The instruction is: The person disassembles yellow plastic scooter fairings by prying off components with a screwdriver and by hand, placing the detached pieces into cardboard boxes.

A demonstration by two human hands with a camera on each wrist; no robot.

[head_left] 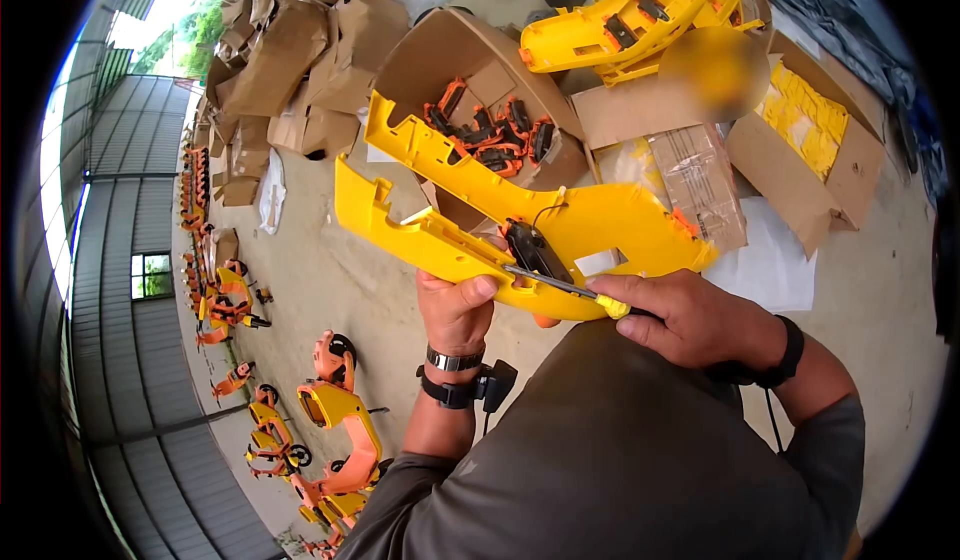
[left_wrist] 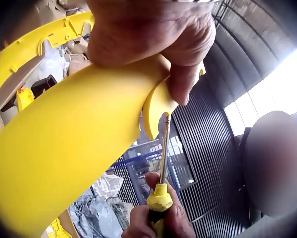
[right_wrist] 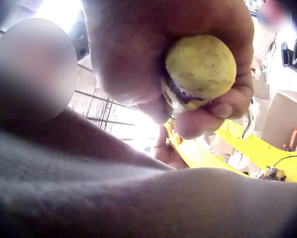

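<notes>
A forked yellow plastic scooter panel (head_left: 640, 222) lies across the person's front, inner side up. The left hand (head_left: 455, 310) grips its near edge, thumb on the outside. Fixed inside the panel is a black part (head_left: 537, 250) with a thin wire. In the right hand (head_left: 690, 315) is a screwdriver (left_wrist: 160, 198) with a yellow and black handle. Its shaft points left along the near edge, the tip close to the left thumb. From the right wrist, the rounded handle end (right_wrist: 200, 67) shows between curled fingers; the panel appears beyond it.
Beyond the panel, an open cardboard box (head_left: 480, 45) holds several black and orange parts. More yellow panels (head_left: 600, 40) are stacked at the back right, near a box with yellow wrapped pieces (head_left: 805, 120). Orange and yellow scooters (head_left: 345, 430) stand on the floor at left.
</notes>
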